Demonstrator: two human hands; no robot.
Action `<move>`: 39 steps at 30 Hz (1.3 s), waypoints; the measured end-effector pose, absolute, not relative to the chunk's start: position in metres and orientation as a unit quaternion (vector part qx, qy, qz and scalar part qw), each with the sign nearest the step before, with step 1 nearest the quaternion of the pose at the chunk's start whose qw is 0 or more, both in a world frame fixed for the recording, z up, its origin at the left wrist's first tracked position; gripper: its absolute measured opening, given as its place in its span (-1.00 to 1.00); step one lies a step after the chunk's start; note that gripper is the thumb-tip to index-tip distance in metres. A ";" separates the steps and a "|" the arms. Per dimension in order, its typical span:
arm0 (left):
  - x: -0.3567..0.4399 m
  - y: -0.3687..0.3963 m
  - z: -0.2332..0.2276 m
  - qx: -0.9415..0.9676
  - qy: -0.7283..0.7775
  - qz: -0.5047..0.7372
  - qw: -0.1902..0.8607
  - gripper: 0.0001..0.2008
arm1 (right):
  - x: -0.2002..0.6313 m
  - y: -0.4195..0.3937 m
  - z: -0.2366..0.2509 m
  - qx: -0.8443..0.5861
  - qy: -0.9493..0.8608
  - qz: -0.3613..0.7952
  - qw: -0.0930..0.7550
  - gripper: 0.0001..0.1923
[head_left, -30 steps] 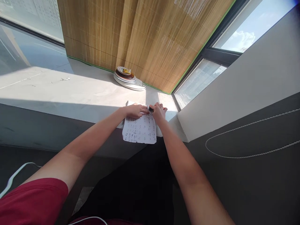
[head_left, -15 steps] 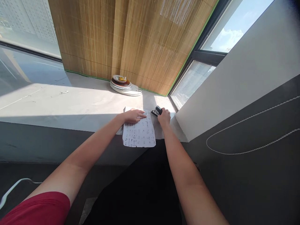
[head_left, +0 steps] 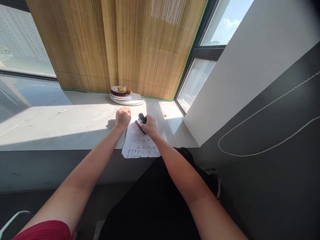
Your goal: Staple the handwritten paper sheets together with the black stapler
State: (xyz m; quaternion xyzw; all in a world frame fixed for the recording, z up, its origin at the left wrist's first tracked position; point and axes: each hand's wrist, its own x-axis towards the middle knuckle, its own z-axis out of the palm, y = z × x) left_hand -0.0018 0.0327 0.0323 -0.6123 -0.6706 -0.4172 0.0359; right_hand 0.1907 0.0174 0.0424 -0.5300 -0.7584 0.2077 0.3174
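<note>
A printed sheet of paper (head_left: 140, 145) lies on the grey window sill (head_left: 75, 126), its near edge hanging over the sill's front. My right hand (head_left: 149, 126) is closed around a small black stapler (head_left: 142, 119) and holds it on the paper's far edge. My left hand (head_left: 123, 117) is curled into a fist just left of the stapler, at the paper's far left corner; whether it pinches the paper there I cannot tell.
A stack of plates (head_left: 123, 96) stands at the back of the sill against a bamboo blind (head_left: 120, 46). A white wall (head_left: 237, 66) closes the sill on the right. A small scrap (head_left: 61, 112) lies on the sill at the left.
My right hand brought the stapler from right of the paper onto its far edge. My left hand, flat on the sheet before, is now curled at the paper's far left corner.
</note>
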 end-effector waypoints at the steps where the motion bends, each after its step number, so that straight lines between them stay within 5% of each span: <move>1: -0.004 0.031 0.032 -0.612 -0.675 -0.412 0.034 -0.72 | 0.186 0.014 0.042 -0.525 -0.768 0.207 0.304 -0.70; 16: -0.005 0.034 0.027 -0.602 -0.703 -0.376 -0.045 -0.83 | 0.299 0.059 0.051 -0.567 -0.743 0.300 0.192 -0.68; 20: -0.005 0.034 0.026 -0.590 -0.691 -0.415 -0.049 -0.82 | 0.307 0.068 0.050 -0.557 -0.699 0.341 0.289 -0.60; 24: -0.003 0.036 0.028 -0.557 -0.695 -0.453 -0.032 -0.78 | 0.312 0.087 0.038 -0.641 -0.628 0.209 0.388 -0.65; 28: 0.000 0.035 0.031 -0.555 -0.699 -0.450 -0.030 -0.76 | 0.308 0.103 0.023 -0.624 -0.733 0.100 0.253 -0.52; 33: 0.003 0.029 0.036 -0.564 -0.701 -0.438 -0.010 -0.75 | 0.299 0.111 0.018 -0.617 -0.778 0.107 0.054 -0.33; 39: 0.004 0.030 0.041 -0.528 -0.725 -0.441 0.029 -0.74 | 0.262 0.111 0.025 -0.584 -0.800 0.136 0.004 -0.26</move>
